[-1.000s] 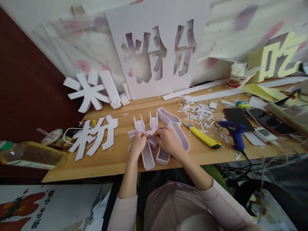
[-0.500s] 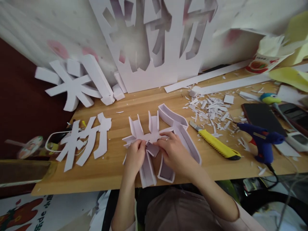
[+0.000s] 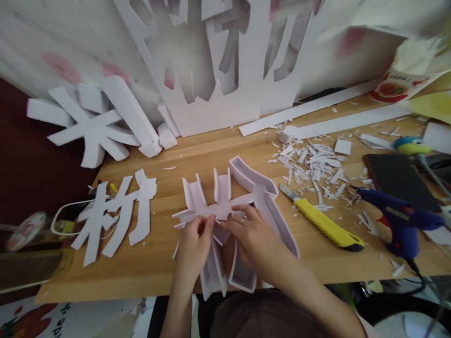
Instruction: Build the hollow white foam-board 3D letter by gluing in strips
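Observation:
A white foam character with raised side walls (image 3: 273, 218) lies on the table near its front edge. Over its left half is my left hand (image 3: 195, 239), thumb and forefinger pinched at a small wall strip near the middle. My right hand (image 3: 255, 230), wearing a ring, bends its fingers onto the same spot from the right. The strip between the fingertips is mostly hidden. A yellow cutter (image 3: 326, 223) with its blade out lies right of the character, and a blue glue gun (image 3: 400, 218) rests farther right.
Flat white character pieces (image 3: 121, 206) and a white cable lie left. A foam character (image 3: 93, 126) and a cut-out board (image 3: 218, 112) stand behind. Foam scraps (image 3: 313, 164), long strips (image 3: 306, 108), a dark phone-like slab (image 3: 398, 180) and a paper cup (image 3: 398, 87) are right.
The view has moved slightly closer and tilted, so the table things sit farther apart. Both hands remain at the same spot on the character, with fingers shifted only a little.

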{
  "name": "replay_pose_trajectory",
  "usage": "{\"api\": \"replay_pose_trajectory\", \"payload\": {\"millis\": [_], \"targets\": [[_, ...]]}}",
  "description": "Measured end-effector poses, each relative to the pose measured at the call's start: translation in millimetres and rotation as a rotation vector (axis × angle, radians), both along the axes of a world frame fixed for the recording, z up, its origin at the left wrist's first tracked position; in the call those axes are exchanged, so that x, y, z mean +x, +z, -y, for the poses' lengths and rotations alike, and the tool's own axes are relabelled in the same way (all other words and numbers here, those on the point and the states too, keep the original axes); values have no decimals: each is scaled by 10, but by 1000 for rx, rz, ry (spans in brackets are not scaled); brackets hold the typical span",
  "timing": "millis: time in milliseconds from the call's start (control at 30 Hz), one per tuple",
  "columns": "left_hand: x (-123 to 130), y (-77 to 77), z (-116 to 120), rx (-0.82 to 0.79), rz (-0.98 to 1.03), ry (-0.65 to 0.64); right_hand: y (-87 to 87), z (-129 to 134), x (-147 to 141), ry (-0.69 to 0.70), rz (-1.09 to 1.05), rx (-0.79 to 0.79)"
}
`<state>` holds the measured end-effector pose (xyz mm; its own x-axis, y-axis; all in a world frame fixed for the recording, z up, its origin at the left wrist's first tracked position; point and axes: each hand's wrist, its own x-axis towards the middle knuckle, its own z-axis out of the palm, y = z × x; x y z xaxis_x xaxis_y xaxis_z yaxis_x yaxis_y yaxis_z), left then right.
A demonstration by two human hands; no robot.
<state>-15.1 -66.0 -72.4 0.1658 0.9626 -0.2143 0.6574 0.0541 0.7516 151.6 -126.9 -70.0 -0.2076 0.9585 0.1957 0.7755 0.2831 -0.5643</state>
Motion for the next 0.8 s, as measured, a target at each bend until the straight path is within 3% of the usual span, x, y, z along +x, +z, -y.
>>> {"api": "replay_pose_trajectory", "payload": {"millis": [800], "targets": [[59,65,26,-46,-43,20,59,-27,4,11,-58,-89]]}}
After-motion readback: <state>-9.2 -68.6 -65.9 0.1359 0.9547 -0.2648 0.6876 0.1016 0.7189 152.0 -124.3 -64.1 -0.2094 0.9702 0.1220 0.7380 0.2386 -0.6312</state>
